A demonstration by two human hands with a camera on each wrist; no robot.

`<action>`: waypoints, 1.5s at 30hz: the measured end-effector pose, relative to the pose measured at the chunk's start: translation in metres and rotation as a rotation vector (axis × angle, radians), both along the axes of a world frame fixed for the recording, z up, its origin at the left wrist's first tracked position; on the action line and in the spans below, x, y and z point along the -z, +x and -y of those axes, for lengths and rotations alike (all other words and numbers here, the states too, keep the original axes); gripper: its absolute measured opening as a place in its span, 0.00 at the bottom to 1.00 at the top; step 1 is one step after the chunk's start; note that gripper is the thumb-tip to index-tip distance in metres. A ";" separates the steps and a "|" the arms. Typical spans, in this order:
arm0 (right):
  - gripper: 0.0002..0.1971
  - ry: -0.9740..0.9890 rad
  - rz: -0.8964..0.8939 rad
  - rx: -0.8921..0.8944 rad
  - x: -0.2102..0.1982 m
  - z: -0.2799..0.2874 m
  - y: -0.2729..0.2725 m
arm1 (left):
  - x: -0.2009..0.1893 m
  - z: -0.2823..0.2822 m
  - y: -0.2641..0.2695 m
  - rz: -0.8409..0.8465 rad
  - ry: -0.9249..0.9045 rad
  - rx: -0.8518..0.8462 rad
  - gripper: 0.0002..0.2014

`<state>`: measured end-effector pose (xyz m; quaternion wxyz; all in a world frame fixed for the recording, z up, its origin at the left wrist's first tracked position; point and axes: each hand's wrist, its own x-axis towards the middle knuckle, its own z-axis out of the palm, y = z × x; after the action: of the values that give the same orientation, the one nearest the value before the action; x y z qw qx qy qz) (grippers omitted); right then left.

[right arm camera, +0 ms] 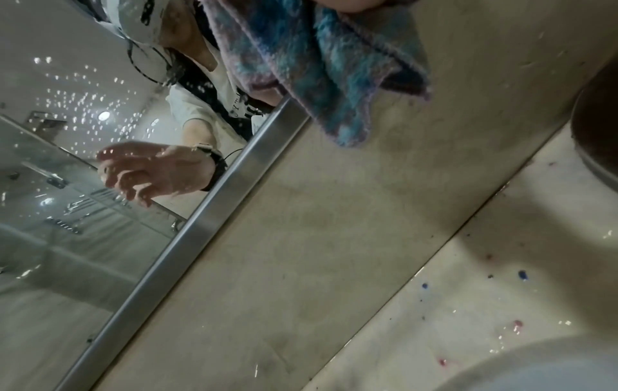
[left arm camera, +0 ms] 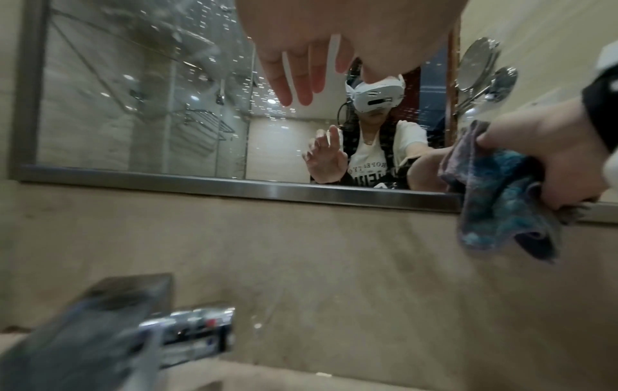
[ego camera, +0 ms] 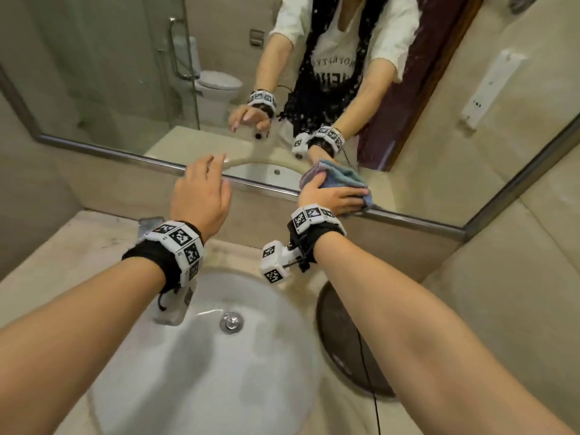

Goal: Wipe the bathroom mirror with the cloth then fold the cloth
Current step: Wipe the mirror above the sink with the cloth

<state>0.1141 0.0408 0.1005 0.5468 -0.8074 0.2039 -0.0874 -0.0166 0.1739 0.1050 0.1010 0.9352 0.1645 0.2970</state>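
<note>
The wall mirror (ego camera: pixel 125 89) has a steel frame and is spotted with droplets (left arm camera: pixel 140 87) (right arm camera: pixel 67 105). A blue and purple cloth (ego camera: pixel 342 180) is bunched against the mirror's lower edge, and my right hand (ego camera: pixel 332 196) grips it there. In the left wrist view the cloth (left arm camera: pixel 501 195) hangs from that hand (left arm camera: pixel 548 158) over the frame. The right wrist view shows the cloth (right arm camera: pixel 317 66) draped past the steel frame. My left hand (ego camera: pixel 204 189) hovers with relaxed fingers in front of the mirror's lower edge, holding nothing (left arm camera: pixel 301 71).
A white sink basin (ego camera: pixel 204 356) lies below my arms in a beige stone counter (ego camera: pixel 78 246). A chrome tap (left arm camera: pixel 187 333) stands at the back. A dark round mat (ego camera: pixel 339 334) lies right of the basin. A round shaving mirror (left arm camera: pixel 478 63) hangs at the right.
</note>
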 end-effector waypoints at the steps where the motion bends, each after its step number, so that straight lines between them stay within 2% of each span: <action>1: 0.48 -0.003 0.007 0.003 0.000 -0.006 -0.001 | 0.001 -0.011 -0.006 0.005 -0.004 -0.015 0.23; 5: 0.48 0.001 0.010 0.001 -0.004 -0.027 -0.009 | 0.003 -0.048 -0.016 0.002 -0.052 -0.028 0.21; 9: 0.48 -0.038 0.011 0.069 -0.016 -0.062 -0.012 | -0.004 -0.085 -0.020 0.012 -0.051 0.062 0.22; 12: 0.48 -0.114 0.061 0.114 -0.039 -0.100 -0.017 | -0.016 -0.135 -0.028 0.011 -0.023 0.125 0.23; 19: 0.49 -0.265 0.188 0.160 -0.102 -0.185 -0.031 | -0.059 -0.249 -0.052 0.106 0.014 0.096 0.21; 23: 0.49 -0.444 0.312 0.146 -0.142 -0.213 -0.038 | -0.081 -0.276 -0.050 0.191 0.012 0.099 0.20; 27: 0.52 -0.757 0.491 -0.027 -0.157 -0.246 -0.053 | -0.102 -0.288 -0.049 0.235 0.013 0.081 0.18; 29: 0.53 -0.886 0.564 -0.111 -0.165 -0.257 -0.057 | -0.120 -0.298 -0.052 0.271 0.034 0.059 0.16; 32: 0.54 -0.973 0.647 -0.163 -0.194 -0.264 -0.060 | -0.153 -0.316 -0.062 0.334 0.088 0.000 0.16; 38: 0.54 -0.977 0.764 -0.188 -0.280 -0.274 -0.058 | -0.230 -0.337 -0.078 0.507 0.163 -0.092 0.17; 45: 0.49 -0.977 0.869 -0.237 -0.365 -0.273 -0.049 | -0.318 -0.366 -0.104 0.680 0.298 -0.186 0.19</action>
<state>0.0648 0.3142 0.4652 0.1560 -0.8706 -0.1884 -0.4269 -0.1209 0.5396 0.4234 -0.0147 0.7688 0.1605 0.6189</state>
